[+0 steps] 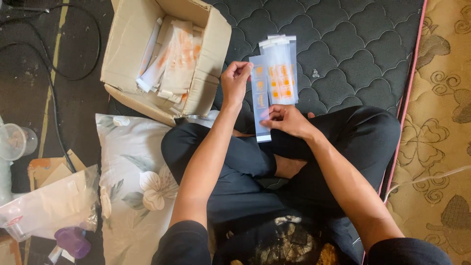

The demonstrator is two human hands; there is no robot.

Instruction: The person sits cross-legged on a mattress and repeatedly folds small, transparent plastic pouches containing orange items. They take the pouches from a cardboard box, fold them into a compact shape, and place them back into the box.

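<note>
The person sits cross-legged on a dark quilted mattress (353, 44), and both hands work above the lap.

1. The left hand (235, 81) is closed in a pinch on the top edge of a clear plastic sleeve (260, 100) printed with orange marks. The sleeve hangs upright between the two hands.
2. The right hand (288, 120) is closed on the lower part of the same sleeve; thumb and fingertips press its right edge near the bottom.
3. A fanned stack of like sleeves (282, 71) lies on the mattress just behind the held sleeve, partly overlapped by it, towards the far edge of the mattress.
4. An open cardboard box (208, 64) stands at the far left corner of the mattress. It holds more sleeves with orange print, packed loosely and tilted.
5. A floral pillow (127, 172) lies at the left edge of the mattress, touching the person's left knee.
6. On the dark floor to the left lie a clear plastic bag (49, 206), a purple cap (72, 241), a clear cup (14, 141) and a black cable (54, 73).
7. A patterned tan rug (441, 122) adjoins the right edge of the mattress.
</note>
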